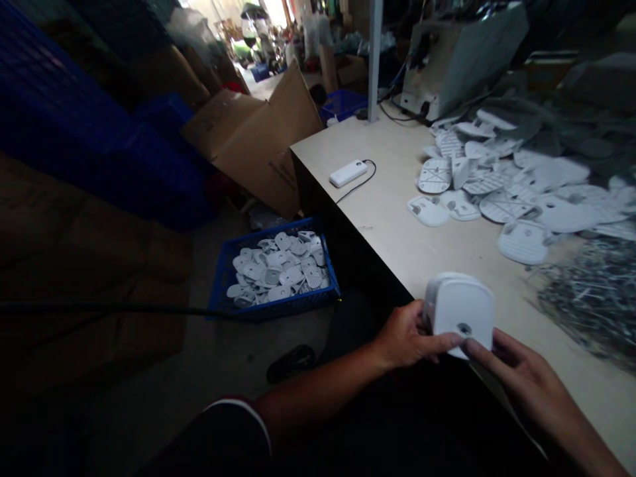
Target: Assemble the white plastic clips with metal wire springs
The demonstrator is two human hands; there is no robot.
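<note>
A small stack of white rounded plastic plates (464, 305) is held between my two hands above the table's front edge. A hole shows near the lower end of the front plate. My left hand (410, 338) grips the stack from the left, its thumb lying across the front plate beside the hole. From the right, my right hand (519, 368) holds the stack too, with its thumb close to the hole. Its other fingers are partly hidden behind the plates.
Similar white plates (517, 199) lie heaped on the table (382, 225), beside a pile of thin metal pieces (596, 291). A white power bank (348, 173) with a cable lies farther back. On the floor, a blue crate (278, 311) holds more plates, near an open cardboard box (258, 146).
</note>
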